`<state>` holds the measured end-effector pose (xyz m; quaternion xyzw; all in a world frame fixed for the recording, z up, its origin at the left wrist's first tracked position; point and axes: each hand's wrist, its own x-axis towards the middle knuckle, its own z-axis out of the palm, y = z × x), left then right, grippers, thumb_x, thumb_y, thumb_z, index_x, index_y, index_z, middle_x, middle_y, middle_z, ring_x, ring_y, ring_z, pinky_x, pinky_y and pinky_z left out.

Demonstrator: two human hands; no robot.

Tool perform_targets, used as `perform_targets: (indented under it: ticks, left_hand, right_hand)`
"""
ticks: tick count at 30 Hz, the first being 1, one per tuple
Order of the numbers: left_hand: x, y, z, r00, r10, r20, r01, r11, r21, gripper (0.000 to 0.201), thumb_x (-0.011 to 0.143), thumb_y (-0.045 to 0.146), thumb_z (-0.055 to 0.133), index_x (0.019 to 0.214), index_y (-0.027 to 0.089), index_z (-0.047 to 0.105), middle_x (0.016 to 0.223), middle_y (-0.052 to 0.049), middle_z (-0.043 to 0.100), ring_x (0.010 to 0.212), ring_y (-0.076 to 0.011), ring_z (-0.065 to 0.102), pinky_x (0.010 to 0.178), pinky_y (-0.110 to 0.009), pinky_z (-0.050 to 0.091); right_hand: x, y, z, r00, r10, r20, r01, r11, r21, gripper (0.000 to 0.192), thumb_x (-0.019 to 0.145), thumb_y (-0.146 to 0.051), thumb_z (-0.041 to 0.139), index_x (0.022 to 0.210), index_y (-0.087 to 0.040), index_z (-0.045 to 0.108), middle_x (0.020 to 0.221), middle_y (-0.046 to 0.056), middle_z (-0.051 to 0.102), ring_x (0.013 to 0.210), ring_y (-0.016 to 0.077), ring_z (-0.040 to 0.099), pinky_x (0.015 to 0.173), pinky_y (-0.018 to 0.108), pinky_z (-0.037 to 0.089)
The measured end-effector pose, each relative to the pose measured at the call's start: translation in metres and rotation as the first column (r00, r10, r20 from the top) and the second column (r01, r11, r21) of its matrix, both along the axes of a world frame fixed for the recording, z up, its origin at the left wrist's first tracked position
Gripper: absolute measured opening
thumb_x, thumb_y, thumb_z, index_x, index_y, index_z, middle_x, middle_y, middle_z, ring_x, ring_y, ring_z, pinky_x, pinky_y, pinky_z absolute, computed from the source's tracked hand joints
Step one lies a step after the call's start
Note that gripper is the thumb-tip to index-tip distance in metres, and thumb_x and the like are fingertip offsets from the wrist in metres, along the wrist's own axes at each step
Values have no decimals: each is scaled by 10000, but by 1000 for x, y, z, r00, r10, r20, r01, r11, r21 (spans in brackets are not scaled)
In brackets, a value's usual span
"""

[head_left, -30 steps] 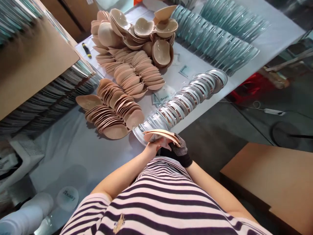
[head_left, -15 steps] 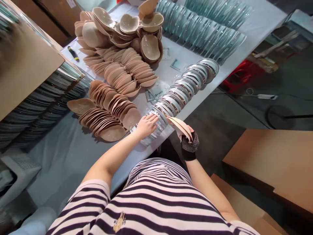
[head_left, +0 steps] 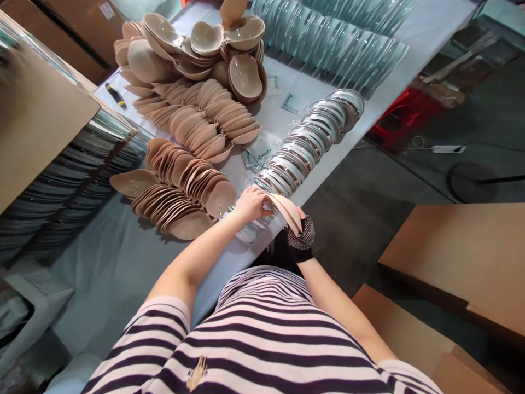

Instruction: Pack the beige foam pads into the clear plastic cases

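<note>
Right hand (head_left: 301, 236), in a dotted glove, grips a beige cup pad (head_left: 288, 209) at the tabletop (head_left: 123, 262) edge. Left hand (head_left: 251, 203) pinches the near end of the clear-shell row (head_left: 303, 148), at 10 o'clock from the pad. Stacked pads (head_left: 184, 189) lie at 9 o'clock.

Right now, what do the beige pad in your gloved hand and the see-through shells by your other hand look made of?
The beige pad looks like soft, matte foam or silicone, since it bends thinly in the right hand. The clear shells touched by the left hand look like thin glossy plastic: transparent with bright rim glints.
</note>
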<state>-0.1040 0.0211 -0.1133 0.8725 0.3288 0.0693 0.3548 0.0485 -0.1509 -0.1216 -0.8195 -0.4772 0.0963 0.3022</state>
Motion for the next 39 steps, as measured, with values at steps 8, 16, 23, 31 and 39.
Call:
perform_targets:
  ticks: [8, 16, 23, 31, 39]
  left_hand:
    - [-2, 0, -8, 985, 144, 99, -137, 988, -74, 65, 706, 173, 700, 726, 227, 670, 1031, -104, 580, 1108, -301, 494, 998, -453, 417]
    - [-1, -5, -2, 942, 268, 200, -226, 952, -208, 900, 617, 178, 783, 1440, 230, 423, 1609, -157, 234, 1471, -381, 263, 1160, -541, 282]
    - [0, 4, -6, 903, 335, 268, -244, 915, -323, 1129, 525, 259, 883, 1519, 190, 352, 1614, -169, 285, 1490, -368, 264, 1212, -462, 222]
    - [-3, -1, -13, 987, 140, 73, -138, 990, -26, 1195, 593, 283, 829, 1571, 133, 160, 1612, -221, 251, 1496, -376, 250, 1200, -470, 289]
    - [-4, -2, -11, 988, 143, -52, -142, 989, 30, 1193, 598, 263, 832, 1572, 128, 155, 1608, -228, 254, 1505, -362, 233, 1204, -449, 290]
  right_hand:
    - [-7, -23, -17, 976, 211, 57, -196, 960, -202, 548, 842, -330, 489, 1350, -163, 607, 932, 122, 677, 844, 281, 654, 751, 377, 557]
    - [-8, 15, 18, 963, 267, -18, -263, 930, -256, 548, 889, -247, 432, 1423, -154, 512, 1279, 131, 660, 1098, 269, 650, 926, 357, 531]
    - [-1, 56, 25, 912, 404, -68, -388, 800, -458, 460, 941, -286, 453, 1377, -151, 515, 1326, 133, 639, 1086, 255, 657, 911, 316, 507]
    - [-13, 70, 13, 941, 336, -40, -277, 697, -662, 418, 966, -371, 459, 1314, -149, 523, 1098, 169, 717, 941, 265, 694, 770, 308, 494]
    - [-1, 51, 11, 931, 364, 27, -294, 791, -536, 362, 967, -350, 453, 1232, -149, 595, 1178, 150, 693, 998, 249, 664, 817, 292, 453]
